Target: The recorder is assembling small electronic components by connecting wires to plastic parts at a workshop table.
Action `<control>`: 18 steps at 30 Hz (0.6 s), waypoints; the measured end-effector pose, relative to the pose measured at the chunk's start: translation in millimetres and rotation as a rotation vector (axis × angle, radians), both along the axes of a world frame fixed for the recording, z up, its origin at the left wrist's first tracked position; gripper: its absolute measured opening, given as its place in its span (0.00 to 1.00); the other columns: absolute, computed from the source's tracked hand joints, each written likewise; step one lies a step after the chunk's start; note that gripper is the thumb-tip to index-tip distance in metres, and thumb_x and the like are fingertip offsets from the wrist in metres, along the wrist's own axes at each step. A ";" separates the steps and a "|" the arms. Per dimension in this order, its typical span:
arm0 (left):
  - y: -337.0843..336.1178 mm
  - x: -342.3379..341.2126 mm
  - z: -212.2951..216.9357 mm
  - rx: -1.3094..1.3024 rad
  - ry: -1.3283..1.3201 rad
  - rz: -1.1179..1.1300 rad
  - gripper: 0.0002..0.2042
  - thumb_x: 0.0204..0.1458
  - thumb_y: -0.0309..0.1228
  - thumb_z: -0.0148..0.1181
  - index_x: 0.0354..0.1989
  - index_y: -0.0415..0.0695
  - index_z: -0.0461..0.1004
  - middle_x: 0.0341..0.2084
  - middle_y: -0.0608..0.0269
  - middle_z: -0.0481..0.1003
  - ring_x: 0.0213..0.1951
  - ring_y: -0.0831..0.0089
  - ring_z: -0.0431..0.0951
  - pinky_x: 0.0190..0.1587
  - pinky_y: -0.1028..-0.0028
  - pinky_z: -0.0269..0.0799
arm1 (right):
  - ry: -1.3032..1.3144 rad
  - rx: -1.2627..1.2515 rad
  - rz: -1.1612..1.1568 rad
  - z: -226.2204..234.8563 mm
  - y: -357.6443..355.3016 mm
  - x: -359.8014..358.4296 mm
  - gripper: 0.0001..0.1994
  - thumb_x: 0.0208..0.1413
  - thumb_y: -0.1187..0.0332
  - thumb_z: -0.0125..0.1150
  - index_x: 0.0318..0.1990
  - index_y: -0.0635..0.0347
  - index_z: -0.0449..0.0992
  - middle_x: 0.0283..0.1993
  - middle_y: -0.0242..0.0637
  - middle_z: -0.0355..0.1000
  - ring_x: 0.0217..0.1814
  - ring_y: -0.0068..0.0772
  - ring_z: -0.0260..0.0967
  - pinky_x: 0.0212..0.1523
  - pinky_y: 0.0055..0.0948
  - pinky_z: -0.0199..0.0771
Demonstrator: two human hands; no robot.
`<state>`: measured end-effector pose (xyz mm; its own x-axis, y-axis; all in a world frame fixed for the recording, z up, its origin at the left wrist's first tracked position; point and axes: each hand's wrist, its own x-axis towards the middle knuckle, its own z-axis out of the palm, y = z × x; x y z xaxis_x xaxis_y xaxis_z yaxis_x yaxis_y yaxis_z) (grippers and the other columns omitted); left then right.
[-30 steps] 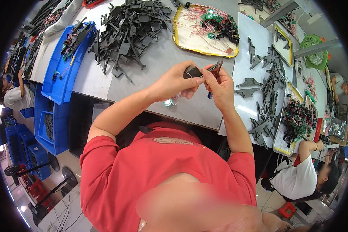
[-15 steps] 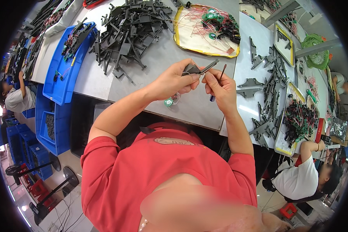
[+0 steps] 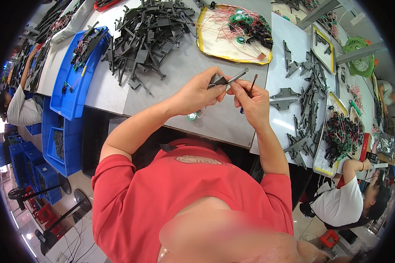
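1. L hand (image 3: 204,91): fingers closed in on a dk grey part (image 3: 220,81); part's narrow arm stuck out up & right, past the fingertips.
2. R hand (image 3: 251,100): thumb & fingers pinched narrow at the part's arm, gripping a slim tool (image 3: 253,83) too, dark tip up.
3. Part was held above the grey tabletop (image 3: 175,65), in from its front edge; both forearms crossed that edge.
4. Round green board (image 3: 192,116) w/ pale wire: below L hand, nr front edge; resting or hanging, couldn't tell.
5. Room: strip of grey top showed btwn hands & yellow-rimmed tray (image 3: 206,43) ahead; more btwn L forearm & dk parts pile (image 3: 147,41).
6. R side tighter: seam w/ white tabletop (image 3: 277,125) ran nr R hand, 2nd pile (image 3: 309,98) beyond it.
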<state>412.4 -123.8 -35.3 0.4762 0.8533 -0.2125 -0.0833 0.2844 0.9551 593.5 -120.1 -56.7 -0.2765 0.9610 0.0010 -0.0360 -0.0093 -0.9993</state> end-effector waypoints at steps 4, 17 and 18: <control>-1.3 3.4 0.0 0.144 0.144 0.037 0.09 0.57 0.27 0.48 0.43 0.41 0.59 0.20 0.69 0.65 0.19 0.86 0.57 0.19 0.83 0.53 | 0.022 -0.034 -0.013 -0.6 -1.2 -1.6 0.10 0.54 0.68 0.56 0.38 0.66 0.76 0.26 0.31 0.73 0.20 0.12 0.58 0.19 0.14 0.56; 1.0 5.9 6.0 0.272 0.224 0.144 0.11 0.55 0.26 0.48 0.45 0.41 0.61 0.18 0.67 0.66 0.20 0.81 0.63 0.22 0.79 0.60 | 0.172 -0.146 0.017 0.2 -4.3 -11.2 0.14 0.58 0.66 0.50 0.48 0.65 0.70 0.26 0.27 0.70 0.19 0.12 0.55 0.19 0.13 0.53; 3.0 3.8 5.7 0.206 0.152 0.123 0.12 0.56 0.26 0.47 0.47 0.41 0.61 0.18 0.69 0.64 0.20 0.84 0.60 0.20 0.82 0.56 | 0.285 -0.235 0.064 2.9 -6.8 -8.2 0.16 0.60 0.65 0.47 0.52 0.65 0.66 0.25 0.26 0.67 0.21 0.13 0.55 0.20 0.13 0.52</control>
<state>416.1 -120.8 -29.6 0.3421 0.9353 -0.0901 0.0436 0.0800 0.9958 585.3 -126.9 -53.8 -0.3562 0.9251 -0.1318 -0.3047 -0.2483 -0.9195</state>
